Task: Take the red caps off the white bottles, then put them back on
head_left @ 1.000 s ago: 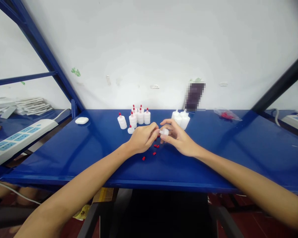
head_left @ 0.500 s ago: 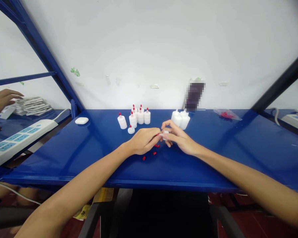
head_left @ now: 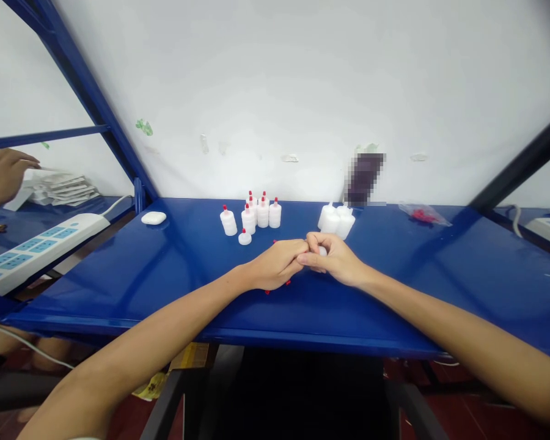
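My left hand is closed with its fingertips at the nozzle end of a white nozzle lid; a sliver of red cap shows there, mostly hidden by fingers. My right hand grips the white nozzle lid, whose rounded part peeks out between thumb and fingers. Both hands touch over the blue table. Beneath my left hand lie loose red caps, partly covered. Behind it stand several white bottles with red tips, plus a low white lid topped in red. White bottles without red tips stand beyond my right hand.
A clear bag of red pieces lies at the back right, and a pixelated dark object leans on the wall. At left are a white oval case, a power strip, and another person's hand near stacked white packets.
My hands have come closer together, and my fingers now cover more of the lid and the red cap. The view has shifted slightly. The other person's hand has moved a little.
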`<state>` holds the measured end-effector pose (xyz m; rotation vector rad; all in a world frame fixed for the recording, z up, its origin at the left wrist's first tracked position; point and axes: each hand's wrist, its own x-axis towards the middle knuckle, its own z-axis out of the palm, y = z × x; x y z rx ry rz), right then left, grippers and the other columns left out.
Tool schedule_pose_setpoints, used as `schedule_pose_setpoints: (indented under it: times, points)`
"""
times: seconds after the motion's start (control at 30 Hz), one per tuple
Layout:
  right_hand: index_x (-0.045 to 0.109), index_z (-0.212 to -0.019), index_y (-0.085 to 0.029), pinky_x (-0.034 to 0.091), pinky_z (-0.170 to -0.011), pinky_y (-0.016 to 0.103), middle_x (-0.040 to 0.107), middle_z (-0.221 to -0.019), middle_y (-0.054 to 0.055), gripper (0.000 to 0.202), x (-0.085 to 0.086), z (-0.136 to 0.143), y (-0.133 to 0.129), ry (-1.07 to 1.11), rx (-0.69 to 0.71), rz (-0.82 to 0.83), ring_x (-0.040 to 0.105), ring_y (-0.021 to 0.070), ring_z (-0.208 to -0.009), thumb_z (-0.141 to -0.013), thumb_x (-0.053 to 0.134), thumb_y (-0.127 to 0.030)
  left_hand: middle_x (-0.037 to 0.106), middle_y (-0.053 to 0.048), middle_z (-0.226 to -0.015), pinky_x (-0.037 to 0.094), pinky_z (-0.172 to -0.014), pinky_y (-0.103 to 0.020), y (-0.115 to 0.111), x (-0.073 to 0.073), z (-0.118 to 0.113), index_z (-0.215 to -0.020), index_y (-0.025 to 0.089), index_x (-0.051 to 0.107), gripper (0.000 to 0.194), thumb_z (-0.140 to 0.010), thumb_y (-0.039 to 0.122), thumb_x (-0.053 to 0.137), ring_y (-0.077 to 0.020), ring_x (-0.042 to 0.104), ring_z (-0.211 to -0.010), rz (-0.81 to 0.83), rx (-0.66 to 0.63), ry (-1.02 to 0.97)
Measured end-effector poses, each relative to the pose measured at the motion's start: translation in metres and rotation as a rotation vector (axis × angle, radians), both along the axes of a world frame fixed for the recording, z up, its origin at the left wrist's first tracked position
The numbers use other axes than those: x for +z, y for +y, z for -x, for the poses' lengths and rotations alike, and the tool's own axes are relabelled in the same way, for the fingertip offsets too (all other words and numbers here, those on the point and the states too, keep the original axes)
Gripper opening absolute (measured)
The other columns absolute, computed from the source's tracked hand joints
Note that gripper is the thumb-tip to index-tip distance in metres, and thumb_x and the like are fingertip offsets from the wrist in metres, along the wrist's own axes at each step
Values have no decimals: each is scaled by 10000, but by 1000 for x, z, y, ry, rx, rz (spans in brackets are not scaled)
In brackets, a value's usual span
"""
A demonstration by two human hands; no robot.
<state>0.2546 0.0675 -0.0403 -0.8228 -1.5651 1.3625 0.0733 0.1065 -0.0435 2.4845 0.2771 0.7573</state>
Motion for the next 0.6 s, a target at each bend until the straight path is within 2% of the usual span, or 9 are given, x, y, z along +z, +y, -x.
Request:
schedule_pose_setpoints:
  times: [0.13, 0.27, 0.33, 0.43, 0.5, 0.53, 0.6]
  points:
    - [355, -610, -222, 230, -422, 215, 389, -485, -94, 563, 0, 2, 0, -33, -88, -26, 366, 71, -429, -691, 839, -497, 679, -78, -899, 508, -747, -308, -3, 1, -5, -892, 164, 572, 372, -1039, 351, 287, -174, 619, -777, 64, 16, -38]
    - [394, -587, -213, 326, -491, 248, 486, -503, -38, 500, 6, 4, -6, -210, -197, -265, 471, 108, -484, -858, 670, -530, 636, -52, -791, 484, -676, -283, -10, 2, -10, -855, 153, 570, 382, -1035, 358, 303, -154, 584, -703, 142, 34, -64]
    - [395, -574, -211, 329, -511, 260, 481, -511, -29, 495, 10, 1, -8, -297, -251, -423, 442, 106, -490, -904, 608, -511, 570, -23, -703, 449, -621, -273, -12, 2, -11, -789, 168, 517, 419, -1038, 421, 295, -137, 527, -637, 222, 33, -67]
    - [289, -539, -220, 275, -495, 267, 343, -483, -50, 535, 16, -13, -6, -337, -429, -621, 306, 90, -471, -905, 599, -458, 432, 20, -620, 379, -561, -266, -10, 6, -1, -702, 202, 376, 442, -1041, 461, 263, -115, 406, -565, 325, 81, -121]
    - [272, -532, -223, 282, -507, 274, 327, -482, -46, 527, 22, -31, 0, -359, -583, -683, 301, 97, -479, -890, 603, -423, 371, 31, -624, 349, -558, -272, -3, 13, 12, -696, 215, 313, 415, -1042, 437, 258, -116, 355, -565, 294, 164, -170]
    - [326, -538, -220, 307, -524, 280, 392, -499, -32, 482, 25, -40, 3, -406, -621, -686, 349, 109, -495, -887, 598, -411, 360, 31, -630, 337, -563, -278, 1, 18, 20, -698, 216, 313, 401, -1038, 423, 264, -121, 345, -572, 227, 207, -169]
    - [508, -614, -204, 386, -602, 310, 564, -593, 13, 334, 30, -56, 8, -580, -580, -682, 492, 158, -585, -909, 536, -359, 380, 25, -629, 322, -585, -290, 11, 27, 34, -681, 208, 328, 377, -1018, 375, 307, -126, 348, -581, 16, 269, -89]
